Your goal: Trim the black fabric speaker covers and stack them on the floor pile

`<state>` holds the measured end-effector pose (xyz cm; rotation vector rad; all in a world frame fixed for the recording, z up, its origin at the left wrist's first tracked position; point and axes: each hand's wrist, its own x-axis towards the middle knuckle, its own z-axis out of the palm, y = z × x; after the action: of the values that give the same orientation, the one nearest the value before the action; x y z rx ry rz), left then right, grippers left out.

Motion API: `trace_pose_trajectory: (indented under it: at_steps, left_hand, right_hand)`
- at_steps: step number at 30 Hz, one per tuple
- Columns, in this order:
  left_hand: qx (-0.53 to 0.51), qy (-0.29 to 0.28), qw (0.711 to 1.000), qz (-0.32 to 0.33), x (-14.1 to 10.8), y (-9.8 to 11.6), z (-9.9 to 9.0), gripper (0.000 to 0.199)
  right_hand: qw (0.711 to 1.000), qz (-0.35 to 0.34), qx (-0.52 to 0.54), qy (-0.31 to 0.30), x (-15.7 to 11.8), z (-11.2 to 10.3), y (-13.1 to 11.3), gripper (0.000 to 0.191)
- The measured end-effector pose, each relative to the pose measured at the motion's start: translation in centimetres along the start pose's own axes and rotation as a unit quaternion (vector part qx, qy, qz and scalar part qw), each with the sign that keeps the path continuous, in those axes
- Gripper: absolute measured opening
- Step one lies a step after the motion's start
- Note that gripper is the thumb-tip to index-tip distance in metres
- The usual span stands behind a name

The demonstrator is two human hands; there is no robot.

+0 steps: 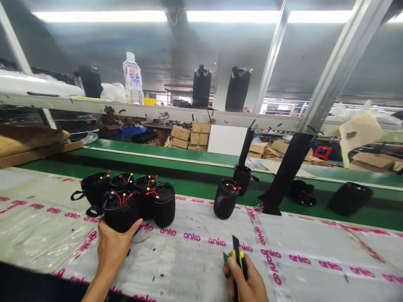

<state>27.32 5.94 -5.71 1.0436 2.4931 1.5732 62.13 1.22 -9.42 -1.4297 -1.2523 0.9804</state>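
My left hand [115, 245] is wrapped around the near side of a black fabric-covered cylinder [121, 216], with thin red and yellow wires sticking out of its open top. Close behind and beside it stand several more such cylinders [165, 205], all upright, some with a loop strap at the side. In my right hand [247, 279], low in the view, is a utility knife [235, 247] with a dark blade and yellow parts, its blade pointing up and away. A small dark green piece [225, 258] shows beside those fingers. Another wired cylinder [226, 199] stands alone farther back.
Pink-lettered plastic film covers the worktable [195, 260]. Behind it runs a green conveyor belt [195, 176] bearing more black cylinders [351, 198]. Black strips [288, 172] hang from an overhead shelf [170, 110], which holds a plastic bottle [132, 79] and dark cylinders [201, 89].
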Motion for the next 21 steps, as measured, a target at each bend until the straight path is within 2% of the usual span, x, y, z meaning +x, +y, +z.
trace_pose_trajectory:
  at_steps: [2, 3, 5, 6, 7, 10, 13, 17, 19, 21]
  left_hand:
    - [0.024, -0.036, 0.999, 0.019, -0.4, -0.7, -0.9, 0.114]
    - [0.026, -0.039, 0.998, 0.035, -0.7, -1.0, -1.3, 0.113]
    - [0.019, -0.006, 0.997, 0.072, -1.5, -1.3, -2.1, 0.11]
    - [0.011, 0.022, 0.996, 0.088, -2.0, -1.3, -2.6, 0.109]
    - [0.001, 0.05, 0.994, 0.1, -2.6, -1.3, -3.0, 0.107]
    - [-0.021, 0.108, 0.985, 0.134, -4.7, -0.6, -4.6, 0.096]
    - [-0.018, 0.122, 0.973, 0.195, -7.2, 0.7, -5.8, 0.072]
    - [-0.022, 0.06, 0.944, 0.324, -10.4, 2.3, -5.7, 0.04]
    - [-0.033, 0.021, 0.921, 0.387, -11.4, 3.1, -4.8, 0.037]
    - [-0.039, -0.026, 0.904, 0.425, -12.4, 4.1, -3.5, 0.04]
  right_hand:
    - [0.994, -0.068, -0.081, 0.023, 2.2, -1.4, -2.8, 0.042]
    - [0.983, -0.128, -0.129, 0.036, 3.7, -2.0, -4.3, 0.04]
    - [0.93, -0.294, -0.204, 0.084, 7.0, -2.7, -7.3, 0.037]
    - [0.9, -0.348, -0.246, 0.088, 8.7, -2.9, -8.6, 0.036]
    - [0.874, -0.37, -0.303, 0.085, 10.2, -2.9, -9.7, 0.036]
    - [0.814, -0.333, -0.472, 0.063, 13.3, -2.4, -11.4, 0.032]
    - [0.791, -0.316, -0.521, 0.052, 14.1, -2.1, -11.4, 0.022]
    - [0.769, -0.364, -0.519, 0.085, 13.5, -2.8, -9.9, 0.018]
    - [0.752, -0.407, -0.508, 0.106, 12.9, -3.1, -9.3, 0.021]
    - [0.74, -0.449, -0.488, 0.114, 12.0, -3.2, -9.1, 0.026]
